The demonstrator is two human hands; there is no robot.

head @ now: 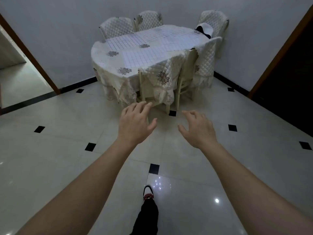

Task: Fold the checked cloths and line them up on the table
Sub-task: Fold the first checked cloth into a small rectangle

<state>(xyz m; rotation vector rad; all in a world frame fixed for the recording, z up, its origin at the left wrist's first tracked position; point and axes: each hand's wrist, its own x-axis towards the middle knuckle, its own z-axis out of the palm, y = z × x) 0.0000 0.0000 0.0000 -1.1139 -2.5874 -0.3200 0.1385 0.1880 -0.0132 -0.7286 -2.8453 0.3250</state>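
Observation:
White checked cloths lie flat and unfolded on the oval table, which wears a cream flowered cover. One checked cloth is at the far left, another checked cloth nearer the front, and a further checked cloth spreads toward the right. I stand some way off on the tiled floor. My left hand and my right hand are stretched out in front of me, fingers apart, holding nothing and well short of the table.
Quilted cream chairs ring the table, two on the near side and others behind. A dark and white item sits on the far right chair. Doorways open at left and right. My shoe is on the glossy floor.

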